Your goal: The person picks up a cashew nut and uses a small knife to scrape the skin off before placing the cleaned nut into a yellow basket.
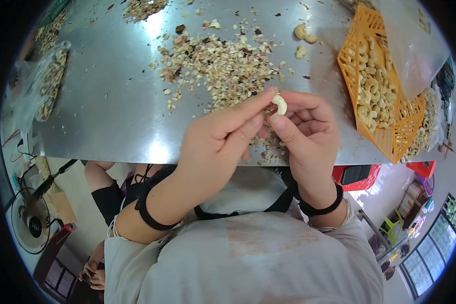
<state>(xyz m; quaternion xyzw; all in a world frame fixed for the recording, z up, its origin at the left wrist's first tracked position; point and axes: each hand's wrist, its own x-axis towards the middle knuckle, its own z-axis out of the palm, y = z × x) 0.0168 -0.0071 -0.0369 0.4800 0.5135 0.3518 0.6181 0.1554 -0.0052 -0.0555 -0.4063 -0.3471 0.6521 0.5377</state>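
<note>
A pale, curved cashew nut (pixel 279 105) is pinched between the thumb and index finger of my right hand (pixel 309 126), above the near part of the table. My left hand (pixel 220 134) is closed, its thumb and index fingertips close against the nut's left side. Whatever its fingers may hold is hidden. Under and beyond both hands spreads a heap of nut skins and small broken bits (pixel 225 63). A few loose cashews (pixel 305 34) lie on the metal just past the heap, toward the right.
The metal table (pixel 111 101) has its near edge at my waist. An orange plastic basket (pixel 347 61) of cashews stands at right, a bag of nuts (pixel 428 121) beside it. A clear bag of bits (pixel 53 81) lies at left. Another person's hands (pixel 93 273) show lower left, below a fan (pixel 33 223).
</note>
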